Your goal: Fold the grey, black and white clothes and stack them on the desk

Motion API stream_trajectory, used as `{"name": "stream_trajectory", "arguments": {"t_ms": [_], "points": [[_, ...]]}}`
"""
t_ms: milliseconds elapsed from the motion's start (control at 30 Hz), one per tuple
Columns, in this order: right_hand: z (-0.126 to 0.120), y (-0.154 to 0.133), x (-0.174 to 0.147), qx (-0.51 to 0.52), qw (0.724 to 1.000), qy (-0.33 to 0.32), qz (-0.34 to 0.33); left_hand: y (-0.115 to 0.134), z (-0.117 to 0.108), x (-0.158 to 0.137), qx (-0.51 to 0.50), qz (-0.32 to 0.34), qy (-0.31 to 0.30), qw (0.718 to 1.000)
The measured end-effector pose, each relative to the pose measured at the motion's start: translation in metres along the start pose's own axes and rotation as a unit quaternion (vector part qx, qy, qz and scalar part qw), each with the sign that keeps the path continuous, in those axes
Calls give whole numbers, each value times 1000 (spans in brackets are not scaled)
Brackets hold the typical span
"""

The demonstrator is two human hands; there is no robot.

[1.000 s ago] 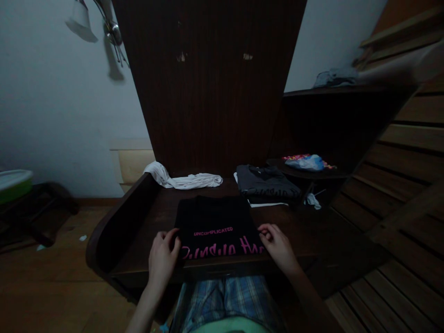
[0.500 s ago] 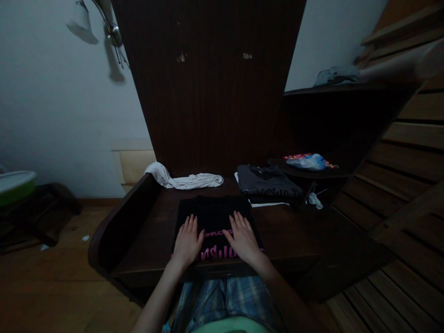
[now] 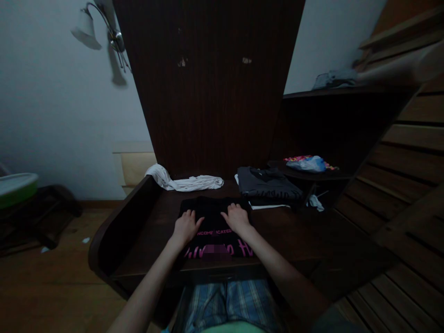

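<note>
A folded black T-shirt [image 3: 211, 216] with pink lettering lies on the dark wooden bench top. My left hand [image 3: 186, 227] rests on its left part, fingers bent down onto the cloth and thumb held apart. On the right part, closer to the collar edge, my right hand [image 3: 237, 217] presses down the same way, its thumb pointing inward. Both hands are open, and I see no cloth pinched between thumb and fingers. The fingertips are partly hidden by the backs of the hands.
A crumpled white cloth [image 3: 194, 183] lies along the back left of the bench [image 3: 145, 249]. Folded dark grey clothing [image 3: 267, 184] sits at the back right. A plastic bag [image 3: 308, 163] rests on a side shelf. Wooden slats [image 3: 409, 185] stand at right.
Both hands have slid on the T-shirt, the right one away from me toward the collar edge. Their fingers, stretched flat before, are now bent. More of the lettering shows.
</note>
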State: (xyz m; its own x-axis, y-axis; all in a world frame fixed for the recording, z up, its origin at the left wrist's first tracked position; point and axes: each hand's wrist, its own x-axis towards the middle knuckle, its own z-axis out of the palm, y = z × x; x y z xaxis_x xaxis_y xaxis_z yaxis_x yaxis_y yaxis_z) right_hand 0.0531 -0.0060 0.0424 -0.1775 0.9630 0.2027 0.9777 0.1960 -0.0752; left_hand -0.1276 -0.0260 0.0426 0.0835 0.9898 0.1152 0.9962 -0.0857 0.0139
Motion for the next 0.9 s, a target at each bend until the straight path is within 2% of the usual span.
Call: {"name": "stream_trajectory", "arguments": {"t_ms": [200, 267, 333, 400, 500, 567, 733, 900], "points": [[12, 7, 6, 32, 997, 52, 53, -1, 8, 24, 27, -19, 91, 995], [14, 9, 4, 35, 995, 72, 59, -3, 15, 25, 23, -4, 112, 993], [17, 10, 5, 37, 996, 65, 56, -5, 20, 26, 11, 21, 120, 992], [21, 10, 7, 45, 997, 24, 52, -6, 24, 29, -8, 17, 91, 996], [25, 11, 12, 58, 996, -51, 53, -7, 25, 33, -35, -38, 7, 999], [25, 11, 14, 57, 994, -76, 57, -7, 25, 36, -42, -52, -21, 998], [22, 11, 14, 50, 992, -95, 62, -7, 24, 36, -37, -52, -29, 998], [23, 11, 14, 43, 993, -87, 60, -10, 27, 37, -40, -47, -26, 998]]}}
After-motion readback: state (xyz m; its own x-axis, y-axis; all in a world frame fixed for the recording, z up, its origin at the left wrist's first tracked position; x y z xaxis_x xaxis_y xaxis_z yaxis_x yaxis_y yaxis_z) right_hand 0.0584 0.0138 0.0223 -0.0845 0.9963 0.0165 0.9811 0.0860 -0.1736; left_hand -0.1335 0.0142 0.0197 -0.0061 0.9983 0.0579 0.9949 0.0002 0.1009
